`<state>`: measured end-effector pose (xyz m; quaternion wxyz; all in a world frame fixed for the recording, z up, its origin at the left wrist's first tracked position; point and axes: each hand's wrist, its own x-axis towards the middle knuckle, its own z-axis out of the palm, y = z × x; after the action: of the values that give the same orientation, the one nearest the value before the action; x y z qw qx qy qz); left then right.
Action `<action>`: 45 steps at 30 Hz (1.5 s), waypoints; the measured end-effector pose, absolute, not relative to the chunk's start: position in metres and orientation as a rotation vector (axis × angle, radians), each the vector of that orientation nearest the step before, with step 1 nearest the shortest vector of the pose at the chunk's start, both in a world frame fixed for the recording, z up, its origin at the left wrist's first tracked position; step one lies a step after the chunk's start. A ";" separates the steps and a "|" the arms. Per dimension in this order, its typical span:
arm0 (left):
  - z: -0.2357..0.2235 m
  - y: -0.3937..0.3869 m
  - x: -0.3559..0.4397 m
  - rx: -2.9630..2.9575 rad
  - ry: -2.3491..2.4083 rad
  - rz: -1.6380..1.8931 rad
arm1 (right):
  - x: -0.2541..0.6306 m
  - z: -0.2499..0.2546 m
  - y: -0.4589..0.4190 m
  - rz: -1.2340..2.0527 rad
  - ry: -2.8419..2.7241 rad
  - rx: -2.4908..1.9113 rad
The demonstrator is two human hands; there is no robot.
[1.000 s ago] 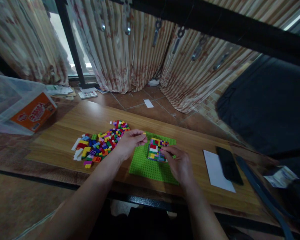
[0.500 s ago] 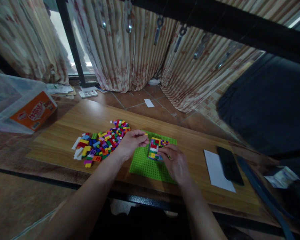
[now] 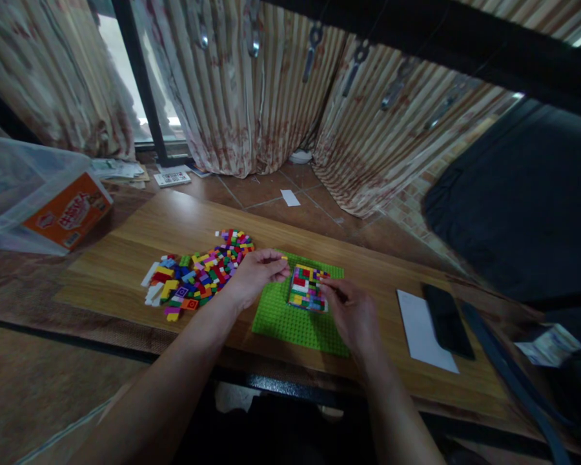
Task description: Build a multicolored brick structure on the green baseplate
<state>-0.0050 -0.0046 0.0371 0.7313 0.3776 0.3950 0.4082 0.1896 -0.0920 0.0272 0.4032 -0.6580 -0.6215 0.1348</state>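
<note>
A multicoloured block of toy building bricks [image 3: 304, 284] stands on a green studded baseplate [image 3: 290, 326]. My left hand [image 3: 264, 268] is closed in a pinch just left of the block, and a bit of a yellow brick [image 3: 285, 258] shows at its fingertips. On the block's right side, my right hand [image 3: 351, 310] has thumb and forefinger pinched together at the edge of the bricks. Whether a small piece sits between those fingers is hidden. Left of the baseplate lies a pile of loose bricks [image 3: 208, 274] in many colours, partly behind my left hand.
The wooden board [image 3: 140, 226] carries everything. To the right lie a white sheet [image 3: 419, 336] and a dark phone [image 3: 448, 320]. A clear plastic tub [image 3: 33, 168] with an orange label is at the far left. Curtains [image 3: 281, 97] hang beyond the board.
My right hand has drawn back to the right, from over the block to its right edge, uncovering more bricks. My left hand stays almost where it was. The view has shifted slightly.
</note>
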 end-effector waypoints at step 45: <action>0.035 -0.007 -0.004 0.944 0.898 0.844 | 0.183 -0.008 -0.080 0.634 -1.195 -1.669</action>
<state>-0.0038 -0.0067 0.0351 0.7135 0.4259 0.4054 0.3811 0.1834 -0.0802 -0.0079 0.4763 -0.6830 -0.4892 0.2596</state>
